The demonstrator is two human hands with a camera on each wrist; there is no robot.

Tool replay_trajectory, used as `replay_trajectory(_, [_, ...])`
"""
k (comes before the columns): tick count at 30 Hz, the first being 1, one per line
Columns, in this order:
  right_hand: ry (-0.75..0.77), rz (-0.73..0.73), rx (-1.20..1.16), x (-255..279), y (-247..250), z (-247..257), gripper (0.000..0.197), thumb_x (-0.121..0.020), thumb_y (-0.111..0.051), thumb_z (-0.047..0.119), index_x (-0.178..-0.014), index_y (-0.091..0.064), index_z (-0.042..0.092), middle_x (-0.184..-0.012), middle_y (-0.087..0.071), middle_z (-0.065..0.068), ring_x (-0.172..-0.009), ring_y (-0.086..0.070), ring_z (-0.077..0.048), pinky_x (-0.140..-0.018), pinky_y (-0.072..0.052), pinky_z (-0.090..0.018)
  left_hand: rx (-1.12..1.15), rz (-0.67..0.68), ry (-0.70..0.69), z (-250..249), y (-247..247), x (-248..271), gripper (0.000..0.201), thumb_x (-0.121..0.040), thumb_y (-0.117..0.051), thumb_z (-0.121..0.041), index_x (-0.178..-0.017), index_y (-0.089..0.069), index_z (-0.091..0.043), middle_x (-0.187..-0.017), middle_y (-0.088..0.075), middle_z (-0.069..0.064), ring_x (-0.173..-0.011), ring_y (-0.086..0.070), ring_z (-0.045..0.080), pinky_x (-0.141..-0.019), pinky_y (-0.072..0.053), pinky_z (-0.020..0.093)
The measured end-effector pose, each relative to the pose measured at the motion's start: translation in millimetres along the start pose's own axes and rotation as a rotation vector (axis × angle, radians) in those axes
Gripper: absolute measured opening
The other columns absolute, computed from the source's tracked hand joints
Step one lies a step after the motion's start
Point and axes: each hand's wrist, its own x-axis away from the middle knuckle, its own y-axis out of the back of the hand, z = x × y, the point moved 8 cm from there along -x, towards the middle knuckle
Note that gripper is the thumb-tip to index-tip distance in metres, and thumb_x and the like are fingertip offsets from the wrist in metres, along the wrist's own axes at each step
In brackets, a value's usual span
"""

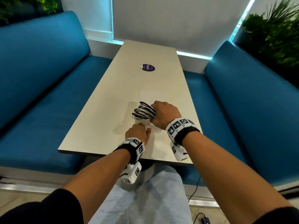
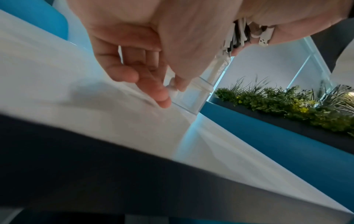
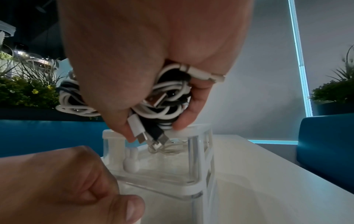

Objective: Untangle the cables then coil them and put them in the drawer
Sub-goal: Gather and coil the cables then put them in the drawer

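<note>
Fingers of the right hand (image 3: 153, 63) curl tight around the cables (image 3: 168, 97) above the clear drawer (image 3: 199, 166); the left hand (image 2: 134, 60) pinches its white knob (image 2: 173, 91).

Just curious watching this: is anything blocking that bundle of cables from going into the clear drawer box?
Nothing visible does. The right hand grips the coiled cables directly above the clear drawer, plug ends dangling at its top, while the left hand holds its front.

A purple round sticker (image 1: 147, 67) on the table (image 1: 103, 110) seemingly reads "DayG".
</note>
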Motion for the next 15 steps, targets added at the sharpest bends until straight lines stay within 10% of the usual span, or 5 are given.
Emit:
replay_trajectory(6, [-0.01,-0.004,-0.013,-1.6,1.2,-1.4,0.019,-0.075,-0.066,0.035,-0.09,-0.061,0.025,-0.091,-0.056,0.008,-0.08,-0.057,-0.02,-0.062,-0.041,-0.03,0.057,0.035,0.008,0.8,4.5,3.5,0.04,-0.091,-0.047,-0.052,-0.1,-0.066,-0.018,-0.102,-0.065,0.006,-0.091,-0.064,0.028,-0.076,-0.051,0.032])
replay_trajectory(11, [-0.013,-0.002,-0.017,-1.0,0.5,-2.3,0.02,-0.076,-0.067,0.036,-0.092,-0.062,0.025,-0.092,-0.056,0.008,-0.082,-0.058,-0.02,-0.064,-0.044,-0.03,0.349,0.2,0.092,36.2,5.5,11.4,0.05,-0.077,-0.055,-0.057,-0.062,-0.07,-0.012,-0.057,-0.069,-0.002,-0.054,-0.066,0.017,-0.063,-0.056,0.028])
replay_trajectory(15, [-0.023,0.001,-0.02,-0.4,0.3,-2.0,0.022,-0.076,-0.067,0.036,-0.095,-0.063,0.025,-0.094,-0.057,0.008,-0.084,-0.058,-0.02,-0.067,-0.048,-0.032,0.381,-0.003,0.182,66.4,38.2,-2.2,0.042,-0.079,-0.051,-0.053,-0.065,-0.057,-0.014,-0.071,-0.063,0.005,-0.064,-0.059,0.028,-0.059,-0.044,0.03])
